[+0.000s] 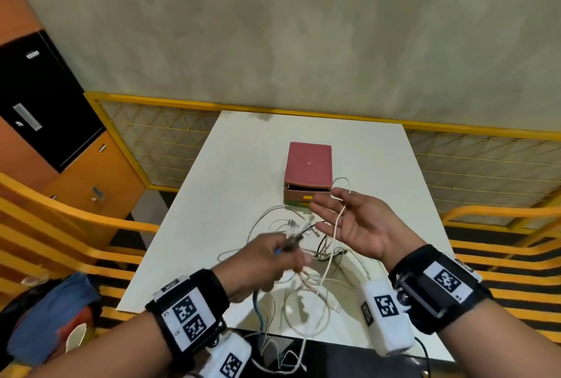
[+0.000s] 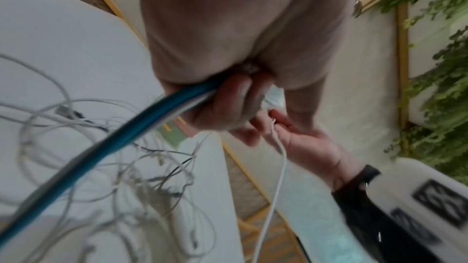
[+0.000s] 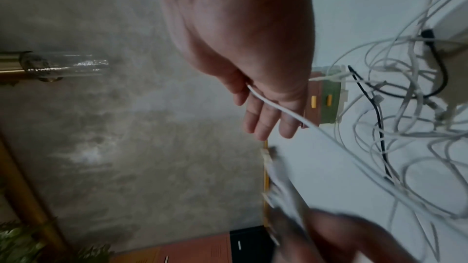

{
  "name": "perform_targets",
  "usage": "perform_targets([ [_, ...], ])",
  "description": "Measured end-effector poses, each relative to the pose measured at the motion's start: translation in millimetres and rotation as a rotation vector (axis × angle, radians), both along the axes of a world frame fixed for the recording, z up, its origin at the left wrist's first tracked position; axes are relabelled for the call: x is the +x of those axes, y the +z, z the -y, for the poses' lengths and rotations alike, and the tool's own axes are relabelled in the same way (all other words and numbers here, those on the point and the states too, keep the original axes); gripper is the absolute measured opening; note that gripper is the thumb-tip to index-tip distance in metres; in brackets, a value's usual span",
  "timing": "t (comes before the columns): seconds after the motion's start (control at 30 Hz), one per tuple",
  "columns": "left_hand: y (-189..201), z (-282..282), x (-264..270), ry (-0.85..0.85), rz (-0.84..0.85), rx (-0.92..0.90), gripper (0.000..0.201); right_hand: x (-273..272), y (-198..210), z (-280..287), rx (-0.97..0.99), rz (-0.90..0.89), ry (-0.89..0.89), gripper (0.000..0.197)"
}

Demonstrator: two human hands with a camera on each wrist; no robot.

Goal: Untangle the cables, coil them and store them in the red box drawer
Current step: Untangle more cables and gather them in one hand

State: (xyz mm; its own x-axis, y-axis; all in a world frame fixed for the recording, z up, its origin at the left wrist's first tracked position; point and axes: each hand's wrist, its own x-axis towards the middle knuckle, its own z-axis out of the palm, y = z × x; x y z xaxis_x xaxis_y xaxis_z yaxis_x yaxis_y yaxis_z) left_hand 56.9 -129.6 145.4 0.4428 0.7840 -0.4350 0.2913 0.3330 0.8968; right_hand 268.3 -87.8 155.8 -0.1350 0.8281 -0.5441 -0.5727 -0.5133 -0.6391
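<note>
A red box (image 1: 308, 165) with small drawers stands mid-table; its front shows behind my right fingers (image 3: 315, 111). A tangle of white and black cables (image 1: 303, 274) (image 3: 405, 107) lies before it on the white table (image 1: 243, 165). My left hand (image 1: 267, 256) (image 2: 228, 107), blurred, grips a bundle of cable ends above the tangle, including a blue cable (image 2: 101, 147) (image 1: 258, 308). My right hand (image 1: 355, 226) (image 3: 253, 67) is held palm-up with straight fingers. One white cable (image 1: 335, 226) (image 3: 278, 107) drapes across its fingers and hangs down to the tangle.
Yellow mesh railing (image 1: 273, 109) runs behind the table. Orange slatted benches (image 1: 76, 226) flank both sides. An orange and black cabinet (image 1: 45, 98) stands at the left. Bags (image 1: 51, 317) lie on the left bench. Some cables hang over the table's near edge (image 1: 282, 356).
</note>
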Motion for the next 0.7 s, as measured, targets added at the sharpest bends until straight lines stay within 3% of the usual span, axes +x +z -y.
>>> perform_targets([
  [0.1, 13, -15, 20, 0.212, 0.144, 0.096, 0.013, -21, 1, 9, 0.031, -0.06, 0.028, 0.019],
  [0.33, 13, -12, 50, 0.301, 0.215, 0.157, 0.018, -33, 13, 20, 0.056, -0.053, 0.044, 0.02],
  [0.47, 10, -3, 47, 0.184, 0.175, 0.126, 0.012, -20, 16, 14, 0.038, -0.049, 0.012, 0.022],
  [0.7, -15, 9, 9, -0.218, -0.127, 0.035, 0.014, 24, 34, -4, 0.064, 0.038, -0.1, 0.017],
])
